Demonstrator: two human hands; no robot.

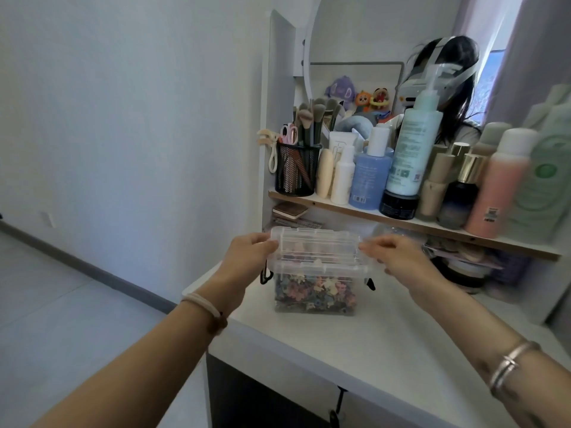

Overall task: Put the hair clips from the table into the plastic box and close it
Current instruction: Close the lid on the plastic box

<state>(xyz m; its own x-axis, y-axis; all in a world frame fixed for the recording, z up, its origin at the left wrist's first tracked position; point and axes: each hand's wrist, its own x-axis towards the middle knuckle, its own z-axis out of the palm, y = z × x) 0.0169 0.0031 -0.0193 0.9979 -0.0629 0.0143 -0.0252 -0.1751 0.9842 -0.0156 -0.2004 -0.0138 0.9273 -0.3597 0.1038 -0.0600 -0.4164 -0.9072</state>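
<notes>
The left hand [247, 257] and right hand [398, 257] pinch the ends of the clear ribbed plastic lid [318, 245], maybe resting right over the clear square plastic box [315, 299].

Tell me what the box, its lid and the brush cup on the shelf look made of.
Box: clear, glossy plastic; the coloured hair clips show straight through its wall. Lid: the same clear plastic, moulded with ridges, likely rigid. Brush cup: black mesh, probably painted metal wire; its contents show through the holes.
</notes>
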